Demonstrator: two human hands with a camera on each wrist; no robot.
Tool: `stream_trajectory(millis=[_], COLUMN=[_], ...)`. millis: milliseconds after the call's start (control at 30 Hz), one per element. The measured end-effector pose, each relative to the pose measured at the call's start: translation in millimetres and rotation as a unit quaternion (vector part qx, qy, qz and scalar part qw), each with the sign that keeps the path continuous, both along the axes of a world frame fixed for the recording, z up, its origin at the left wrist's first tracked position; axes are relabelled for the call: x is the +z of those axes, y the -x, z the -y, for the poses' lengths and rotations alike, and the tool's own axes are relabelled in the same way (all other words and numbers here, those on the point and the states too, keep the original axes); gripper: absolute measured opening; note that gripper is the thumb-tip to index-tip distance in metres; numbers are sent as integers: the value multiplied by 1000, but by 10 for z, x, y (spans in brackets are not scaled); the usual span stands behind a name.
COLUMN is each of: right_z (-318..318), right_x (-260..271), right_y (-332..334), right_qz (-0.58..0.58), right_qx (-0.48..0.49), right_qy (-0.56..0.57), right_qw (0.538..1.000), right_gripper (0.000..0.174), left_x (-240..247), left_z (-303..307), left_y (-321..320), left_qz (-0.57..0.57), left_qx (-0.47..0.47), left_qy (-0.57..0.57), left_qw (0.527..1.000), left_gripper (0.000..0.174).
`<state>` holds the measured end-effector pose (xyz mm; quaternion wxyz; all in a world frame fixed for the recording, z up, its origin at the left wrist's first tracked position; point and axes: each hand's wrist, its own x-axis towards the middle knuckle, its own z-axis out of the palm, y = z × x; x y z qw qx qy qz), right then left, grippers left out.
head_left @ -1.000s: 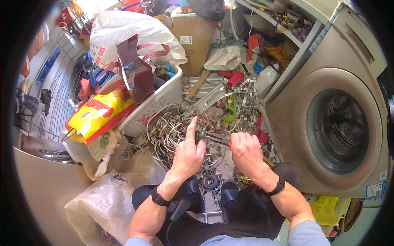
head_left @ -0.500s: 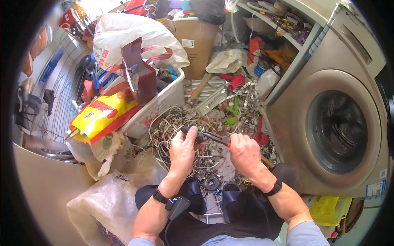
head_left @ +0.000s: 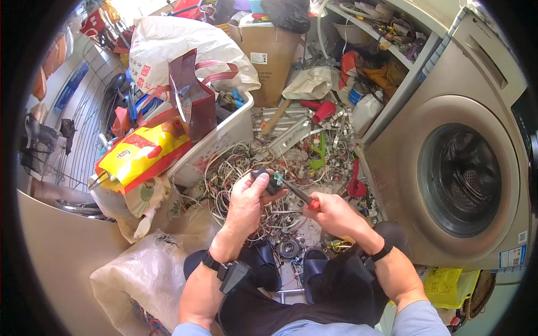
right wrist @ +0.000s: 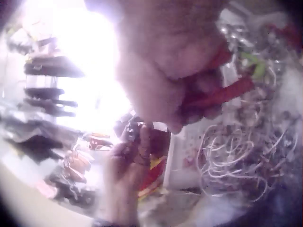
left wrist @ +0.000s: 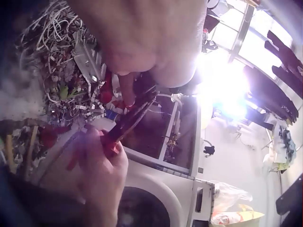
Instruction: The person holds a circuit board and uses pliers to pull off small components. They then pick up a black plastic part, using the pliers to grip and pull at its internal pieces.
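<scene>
In the head view my left hand grips a small black casing, thumb along its top. At the casing's right end a bit of green circuit board shows. My right hand holds pliers with red handles and long dark jaws, their tips at the green board. The left wrist view shows the pliers slanting up from the right hand to the left hand. In the blurred right wrist view, a red handle sticks out from the curled fingers.
Tangled wires and metal scraps cover the floor, with a red funnel-like piece and a green plastic piece. A white basket full of bags stands left, a cardboard box behind, a washing machine right.
The left index finger, stretched forward earlier, has curled in, and the thumb now lies on the casing. My right hand has turned and dropped slightly, so the pliers slant more steeply.
</scene>
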<state>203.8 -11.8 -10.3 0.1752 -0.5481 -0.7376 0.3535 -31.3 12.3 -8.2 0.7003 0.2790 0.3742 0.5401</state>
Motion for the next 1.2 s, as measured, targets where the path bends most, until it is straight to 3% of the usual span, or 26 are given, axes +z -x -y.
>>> stream_trajectory(millis=[100,167,300,367,467,767,1100,1167,1200], right_z=[-57,-66,-46,-52,-24,-5,-99,-62,-23], right_x=[56,224,115,88,133,37,39,-39,-62], right_y=[-52,-72,-120,-138,-127,-96,50,44,43], right_qz=[-96,-147,-239,-329,-388,-410,-316,-227,-227], right_qx=[32,3,35,79,79,67,99,47,48], right_qy=[100,324,353,415,443,496,494,401,403], right_qw=[990,935,904,844,804,762,804,886,885], right_gripper=[21,19,17,15,15,26,24,20,20], left_x=[12,41,73,101,142,117,-82,-101,-102], left_z=[-45,-58,-61,-62,-43,9,9,-10,-8], left_y=[57,73,83,97,101,128,107,93,75], left_qz=[-6,13,78,94,109,122,54,50,49], left_qx=[-43,-81,-109,-121,-125,-75,25,31,33], left_qy=[1,15,20,19,29,65,116,127,129], left_qw=[999,996,991,988,986,988,991,990,990], left_gripper=[25,26,27,27,27,20,6,5,5])
